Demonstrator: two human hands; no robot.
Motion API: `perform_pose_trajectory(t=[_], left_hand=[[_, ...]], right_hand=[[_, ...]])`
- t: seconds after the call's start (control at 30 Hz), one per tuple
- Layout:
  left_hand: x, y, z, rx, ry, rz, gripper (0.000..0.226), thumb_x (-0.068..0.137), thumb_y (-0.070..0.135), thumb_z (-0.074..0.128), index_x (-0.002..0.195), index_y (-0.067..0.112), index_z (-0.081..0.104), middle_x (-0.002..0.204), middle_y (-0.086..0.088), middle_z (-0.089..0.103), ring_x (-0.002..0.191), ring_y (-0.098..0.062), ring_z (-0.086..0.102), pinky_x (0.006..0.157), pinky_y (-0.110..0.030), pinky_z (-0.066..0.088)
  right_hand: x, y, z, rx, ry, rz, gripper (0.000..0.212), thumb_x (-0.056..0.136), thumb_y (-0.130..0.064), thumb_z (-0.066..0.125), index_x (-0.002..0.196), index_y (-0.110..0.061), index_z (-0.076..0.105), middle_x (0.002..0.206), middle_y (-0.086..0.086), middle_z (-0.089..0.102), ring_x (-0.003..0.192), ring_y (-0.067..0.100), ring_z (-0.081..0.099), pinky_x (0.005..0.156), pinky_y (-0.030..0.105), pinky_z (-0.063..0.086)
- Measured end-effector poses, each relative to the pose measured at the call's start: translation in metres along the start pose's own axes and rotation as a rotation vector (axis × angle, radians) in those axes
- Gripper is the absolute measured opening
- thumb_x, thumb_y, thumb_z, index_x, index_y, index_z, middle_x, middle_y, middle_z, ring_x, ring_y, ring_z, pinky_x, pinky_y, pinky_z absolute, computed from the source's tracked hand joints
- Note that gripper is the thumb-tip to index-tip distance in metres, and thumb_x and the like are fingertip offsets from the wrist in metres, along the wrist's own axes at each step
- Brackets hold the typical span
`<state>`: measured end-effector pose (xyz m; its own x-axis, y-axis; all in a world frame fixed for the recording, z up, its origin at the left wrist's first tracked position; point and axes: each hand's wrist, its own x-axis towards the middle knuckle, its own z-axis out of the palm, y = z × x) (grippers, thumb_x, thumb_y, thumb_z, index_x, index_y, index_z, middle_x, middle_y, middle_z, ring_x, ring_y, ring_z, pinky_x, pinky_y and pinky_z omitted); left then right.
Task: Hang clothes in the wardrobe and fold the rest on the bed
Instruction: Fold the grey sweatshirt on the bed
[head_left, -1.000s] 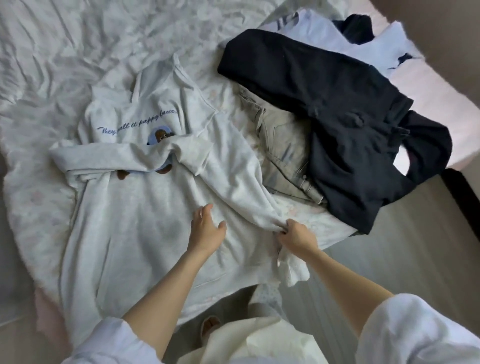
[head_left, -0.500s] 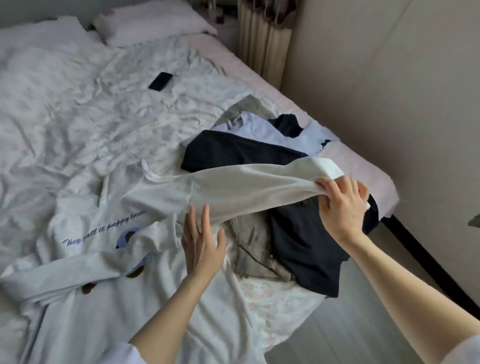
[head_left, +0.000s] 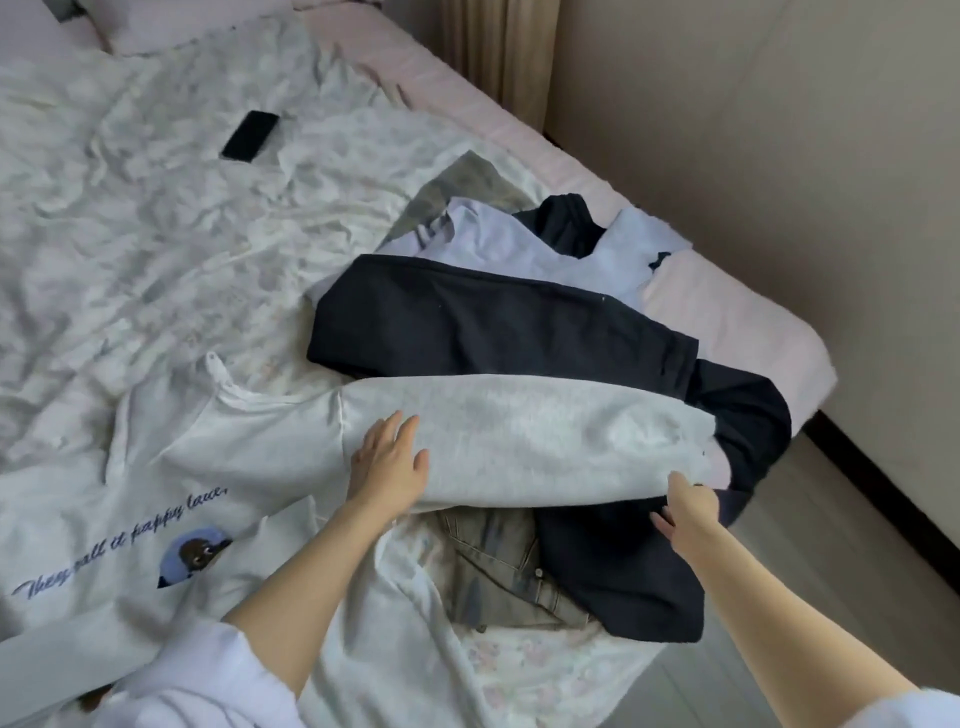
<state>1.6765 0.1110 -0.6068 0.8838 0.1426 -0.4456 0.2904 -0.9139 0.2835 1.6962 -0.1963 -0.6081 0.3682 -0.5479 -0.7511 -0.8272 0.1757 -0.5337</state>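
Head view. Bed (head_left: 737, 332) with a crumpled white sheet (head_left: 130, 249), soft and deeply creased; a pale pink mattress edge shows along its far side by the wall. Sweatshirt (head_left: 171, 499), light grey fleecy knit, lies flat on the sheet at the bed's near left, chest up, with blue cursive stitching and a small round blue patch with a brown animal figure. Its sleeve (head_left: 519, 436) stretches out to the right from the shoulder seam, a long smooth tube of the same grey knit, draped over the pile of other clothes. Left hand (head_left: 389, 462) rests flat on the sleeve just right of the shoulder seam, fingers straight and slightly spread, palm down, pressing the cloth and gripping nothing. Right hand (head_left: 688, 506) is at the sleeve's lower edge near the cuff end; its fingers are tucked under the fabric, so whether they pinch it or only touch it cannot be told. Under the sleeve lies a black garment (head_left: 493, 317), matte and heavy, folded into a broad band that curls down toward the bed's near edge. Grey jeans (head_left: 498, 571), washed denim with visible seams and a button, lie beneath the sleeve toward the near edge. A pale blue shirt (head_left: 498, 239), thin and smooth, lies beyond the black garment. A black phone (head_left: 250, 136), flat rectangle, sits on the sheet well beyond the sweatshirt.
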Motion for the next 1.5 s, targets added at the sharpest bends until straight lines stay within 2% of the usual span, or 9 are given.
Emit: perform_pose_trajectory(t=[0.2, 0.37, 0.47, 0.57, 0.8, 0.97, 1.1, 1.3, 1.5], left_hand=[[0.086, 0.068, 0.010, 0.115, -0.137, 0.101, 0.067, 0.094, 0.046, 0.039, 0.150, 0.026, 0.008, 0.157, 0.005, 0.007, 0.145, -0.020, -0.005, 0.115, -0.047, 0.004], [0.136, 0.101, 0.006, 0.049, -0.169, 0.123, 0.023, 0.093, 0.038, 0.048, 0.109, 0.024, 0.057, 0.103, 0.001, 0.063, 0.115, -0.021, 0.049, 0.106, -0.039, 0.024], [0.147, 0.108, -0.026, -0.255, 0.036, 0.068, 0.015, 0.094, 0.027, 0.049, 0.094, 0.016, 0.059, 0.091, -0.003, 0.065, 0.090, -0.027, 0.058, 0.080, -0.034, 0.041], [0.151, 0.119, -0.056, -0.260, 0.366, 0.098, 0.015, 0.094, 0.020, 0.051, 0.094, 0.008, 0.060, 0.087, -0.007, 0.063, 0.085, -0.028, 0.056, 0.082, -0.037, 0.038], [0.141, 0.133, -0.030, -0.175, 0.264, -0.015, 0.047, 0.095, 0.030, 0.047, 0.140, 0.022, 0.036, 0.145, -0.003, 0.035, 0.132, -0.028, 0.033, 0.110, -0.051, 0.023], [0.108, 0.086, 0.003, -0.076, 0.153, -0.036, 0.057, 0.095, 0.036, 0.044, 0.147, 0.025, 0.022, 0.154, -0.001, 0.020, 0.140, -0.021, 0.020, 0.114, -0.047, 0.017], [0.080, 0.047, 0.011, -0.242, 0.104, -0.174, 0.057, 0.096, 0.037, 0.043, 0.147, 0.021, 0.023, 0.155, -0.003, 0.014, 0.143, -0.021, 0.013, 0.115, -0.039, 0.018], [0.023, -0.019, -0.031, -0.718, 0.202, -0.373, 0.041, 0.097, 0.023, 0.046, 0.135, 0.008, 0.045, 0.144, -0.010, 0.038, 0.134, -0.023, 0.035, 0.112, -0.035, 0.027], [-0.049, -0.133, -0.037, -0.443, 0.071, -0.436, 0.052, 0.093, 0.036, 0.052, 0.139, 0.015, 0.040, 0.144, -0.008, 0.042, 0.131, -0.027, 0.038, 0.107, -0.036, 0.032]], right_hand=[[0.042, -0.045, 0.001, 0.174, 0.067, 0.145, 0.042, 0.092, -0.013, 0.051, 0.132, -0.006, 0.043, 0.108, 0.010, 0.057, 0.102, 0.026, 0.055, 0.091, 0.034, 0.047], [0.060, -0.094, 0.002, 0.154, -0.040, -0.196, 0.018, 0.092, -0.022, 0.046, 0.106, -0.012, 0.053, 0.088, 0.001, 0.055, 0.079, 0.015, 0.053, 0.065, 0.026, 0.043], [0.065, -0.130, 0.000, 0.195, -0.067, -0.422, 0.016, 0.095, -0.024, 0.046, 0.106, -0.013, 0.047, 0.093, -0.003, 0.055, 0.088, 0.012, 0.055, 0.071, 0.023, 0.046], [0.072, -0.155, 0.003, 0.215, -0.063, -0.537, 0.016, 0.095, -0.024, 0.047, 0.102, -0.010, 0.046, 0.094, 0.000, 0.055, 0.085, 0.012, 0.055, 0.072, 0.024, 0.047], [0.106, -0.146, 0.030, 0.368, -0.225, 0.131, 0.041, 0.091, -0.016, 0.053, 0.131, -0.010, 0.042, 0.123, 0.011, 0.051, 0.099, 0.026, 0.056, 0.081, 0.038, 0.050], [0.095, -0.122, 0.052, 0.292, -0.256, 0.162, 0.052, 0.085, -0.015, 0.061, 0.133, -0.009, 0.040, 0.120, 0.012, 0.052, 0.099, 0.029, 0.056, 0.075, 0.038, 0.051], [0.054, -0.127, 0.080, 0.207, -0.078, -0.203, 0.034, 0.086, -0.010, 0.048, 0.120, -0.010, 0.048, 0.102, 0.002, 0.055, 0.089, 0.018, 0.052, 0.074, 0.029, 0.042], [-0.065, -0.112, 0.133, -0.048, -0.338, -0.898, 0.033, 0.090, -0.005, 0.046, 0.121, -0.010, 0.056, 0.101, -0.002, 0.060, 0.083, 0.002, 0.054, 0.072, 0.007, 0.040], [-0.177, -0.051, 0.194, -0.243, -0.599, -1.162, 0.029, 0.092, -0.006, 0.047, 0.115, -0.011, 0.064, 0.103, 0.006, 0.065, 0.089, 0.008, 0.054, 0.079, 0.020, 0.039]])
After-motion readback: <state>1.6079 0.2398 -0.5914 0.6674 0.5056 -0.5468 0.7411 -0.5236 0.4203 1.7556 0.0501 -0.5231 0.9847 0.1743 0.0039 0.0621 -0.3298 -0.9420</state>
